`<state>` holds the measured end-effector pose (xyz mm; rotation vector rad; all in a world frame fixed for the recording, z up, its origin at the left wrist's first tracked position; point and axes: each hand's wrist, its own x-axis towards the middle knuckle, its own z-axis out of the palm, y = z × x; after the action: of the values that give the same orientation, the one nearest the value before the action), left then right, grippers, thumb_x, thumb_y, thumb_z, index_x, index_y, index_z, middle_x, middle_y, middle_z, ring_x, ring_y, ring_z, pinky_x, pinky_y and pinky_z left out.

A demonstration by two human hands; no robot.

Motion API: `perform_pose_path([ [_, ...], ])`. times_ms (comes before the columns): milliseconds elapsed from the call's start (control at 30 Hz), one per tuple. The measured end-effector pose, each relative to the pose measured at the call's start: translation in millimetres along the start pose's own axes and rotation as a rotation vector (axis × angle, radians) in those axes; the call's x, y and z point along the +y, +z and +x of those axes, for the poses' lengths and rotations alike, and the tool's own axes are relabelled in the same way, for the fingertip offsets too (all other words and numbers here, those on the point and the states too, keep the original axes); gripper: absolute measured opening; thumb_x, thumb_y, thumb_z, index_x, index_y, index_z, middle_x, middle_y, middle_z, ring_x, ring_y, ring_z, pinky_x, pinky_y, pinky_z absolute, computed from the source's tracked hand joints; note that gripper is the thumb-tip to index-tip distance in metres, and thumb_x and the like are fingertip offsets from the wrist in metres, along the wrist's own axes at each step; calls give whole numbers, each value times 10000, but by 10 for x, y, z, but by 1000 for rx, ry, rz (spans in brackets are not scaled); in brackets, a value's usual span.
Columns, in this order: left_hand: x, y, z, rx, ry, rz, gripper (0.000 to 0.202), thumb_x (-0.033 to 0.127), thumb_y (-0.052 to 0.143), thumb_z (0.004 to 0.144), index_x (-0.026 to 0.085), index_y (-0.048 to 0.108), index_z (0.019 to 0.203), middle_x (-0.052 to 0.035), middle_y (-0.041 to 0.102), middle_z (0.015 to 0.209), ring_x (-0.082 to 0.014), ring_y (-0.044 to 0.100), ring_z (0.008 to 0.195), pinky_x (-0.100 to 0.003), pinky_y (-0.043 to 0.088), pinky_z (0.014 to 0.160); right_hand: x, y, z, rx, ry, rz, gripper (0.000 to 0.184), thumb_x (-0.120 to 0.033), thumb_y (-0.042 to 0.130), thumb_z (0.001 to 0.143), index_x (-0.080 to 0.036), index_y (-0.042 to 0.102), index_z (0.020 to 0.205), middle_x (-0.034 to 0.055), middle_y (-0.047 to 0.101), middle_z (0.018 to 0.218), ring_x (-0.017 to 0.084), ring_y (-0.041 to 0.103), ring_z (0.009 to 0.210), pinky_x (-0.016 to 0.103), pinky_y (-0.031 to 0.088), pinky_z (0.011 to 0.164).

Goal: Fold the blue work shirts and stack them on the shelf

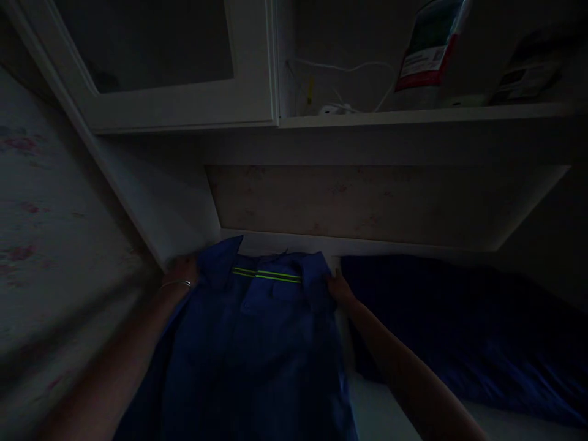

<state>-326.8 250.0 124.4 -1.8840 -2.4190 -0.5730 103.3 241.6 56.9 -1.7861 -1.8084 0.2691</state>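
Observation:
A dark blue work jacket point(257, 355) with thin yellow-green stripes lies spread below me, its far end near the back of the surface. My left hand point(184, 272), with a bracelet at its wrist, is closed on the far left corner of the jacket. At the far right corner, my right hand point(339, 286) pinches the cloth. Dim light hides most finger detail and the lower part of the jacket.
Another dark blue cloth point(441, 324) lies to the right on the white surface point(390, 404). Overhead are a white cabinet door point(257, 98) and a shelf point(413, 116) bearing a white cable point(344, 66) and a red-labelled package point(427, 58). Flowered wallpaper point(41, 245) covers the left wall.

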Motion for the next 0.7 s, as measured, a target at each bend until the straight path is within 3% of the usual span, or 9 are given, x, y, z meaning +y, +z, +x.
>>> perform_pose_path([
  [67, 71, 160, -118, 13, 50, 84, 468, 204, 405, 858, 18, 520, 1272, -308, 523, 1263, -443, 509, 1151, -632, 395, 914, -11, 144, -109, -4, 48, -7, 505, -248, 452, 918, -71, 468, 1390, 229, 586, 1282, 312, 584, 1161, 419, 446, 979],
  [133, 220, 385, -238, 2, 148, 120, 461, 223, 377, 889, 75, 514, 1304, -254, 525, 1289, -392, 523, 1149, -573, 396, 955, -47, 236, -275, -35, 38, -38, 553, -306, 451, 926, -79, 421, 1428, 235, 495, 1382, 315, 503, 1255, 424, 403, 1027],
  [267, 577, 825, -260, -44, 339, 108, 441, 306, 358, 937, 158, 519, 1320, -131, 522, 1356, -258, 525, 1189, -362, 397, 1022, -206, 380, -562, -223, -188, -159, 697, -562, 523, 872, -278, 343, 1483, 127, 282, 1558, 334, 259, 1415, 562, 230, 1109],
  [333, 706, 1004, -146, -52, 374, 97, 463, 322, 327, 954, 129, 498, 1338, -138, 503, 1390, -244, 494, 1242, -330, 371, 1049, -261, 451, -599, -308, -251, -182, 689, -589, 557, 842, -325, 385, 1454, 99, 298, 1558, 351, 232, 1421, 616, 171, 1104],
  [400, 770, 1162, 10, -65, 371, 96, 486, 335, 328, 955, 80, 495, 1333, -178, 503, 1395, -266, 480, 1269, -350, 358, 1065, -235, 497, -555, -342, -261, -143, 490, -479, 529, 887, -312, 526, 1348, 86, 467, 1457, 328, 356, 1362, 579, 204, 1102],
  [467, 774, 1297, 169, -80, 343, 99, 498, 343, 342, 950, 42, 508, 1309, -215, 515, 1384, -293, 482, 1275, -383, 362, 1064, -103, 484, -454, -280, -131, -1, 330, -344, 462, 922, -264, 637, 1190, 88, 639, 1243, 285, 529, 1210, 493, 305, 1067],
  [600, 677, 1468, 451, -80, 303, 94, 472, 339, 351, 948, 57, 538, 1277, -202, 557, 1351, -281, 498, 1266, -397, 361, 1068, 354, 253, -255, 15, 482, 375, 417, -377, 409, 908, -129, 573, 1200, 152, 684, 1046, 278, 660, 952, 394, 499, 825],
  [667, 615, 1497, 599, -70, 300, 81, 453, 325, 338, 957, 78, 544, 1276, -183, 570, 1338, -262, 501, 1261, -389, 356, 1075, 504, 109, -238, 126, 590, 420, 517, -406, 394, 897, -85, 471, 1295, 177, 654, 1111, 281, 656, 966, 387, 525, 777],
  [700, 585, 1502, 682, -69, 298, 75, 447, 319, 336, 962, 82, 538, 1283, -178, 565, 1343, -255, 495, 1266, -393, 354, 1079, 519, 57, -258, 190, 546, 406, 540, -408, 405, 888, -82, 442, 1317, 181, 631, 1161, 282, 637, 1015, 395, 525, 808],
])
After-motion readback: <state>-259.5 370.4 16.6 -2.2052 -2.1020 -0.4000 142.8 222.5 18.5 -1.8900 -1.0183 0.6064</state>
